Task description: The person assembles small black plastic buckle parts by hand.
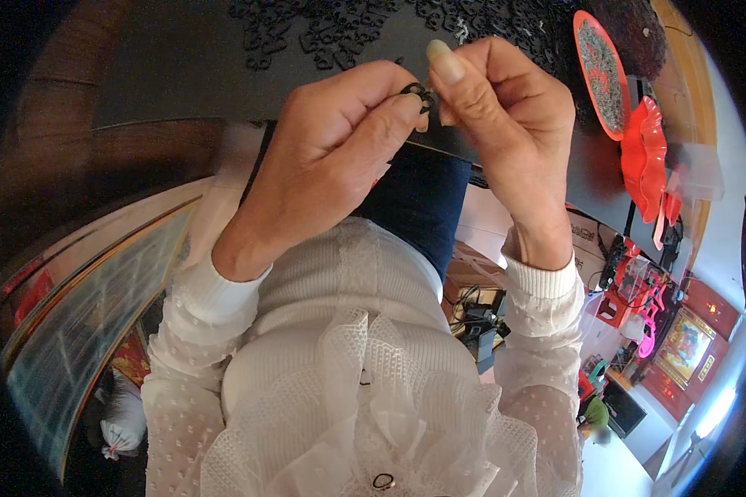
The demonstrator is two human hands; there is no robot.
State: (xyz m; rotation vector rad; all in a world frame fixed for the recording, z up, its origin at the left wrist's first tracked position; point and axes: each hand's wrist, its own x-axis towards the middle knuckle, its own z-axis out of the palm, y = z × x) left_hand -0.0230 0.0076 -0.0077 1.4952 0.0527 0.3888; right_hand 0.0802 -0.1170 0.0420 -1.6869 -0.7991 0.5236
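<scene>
Over the near edge of a dark table [182,87], my two hands meet close together. My left hand [327,157] is closed, pinching a small black looped piece [414,89] between thumb and fingertips. Just to its right is my right hand [514,124], its fingers curled and thumb raised. Its fingertips are beside the black piece; whatever they pinch, if anything, is too small or hidden to make out. Many similar black pieces [315,37] lie spread on the table beyond my hands. A few small silvery bits [462,31] lie among them.
At the right, a red oval tray [612,130] holds many tiny grey metal-looking pieces. Nearer stands a red wavy-edged dish [643,161]. Boxes and cables [477,323] are below the table on the right. A glass-like panel [99,323] stands on the left.
</scene>
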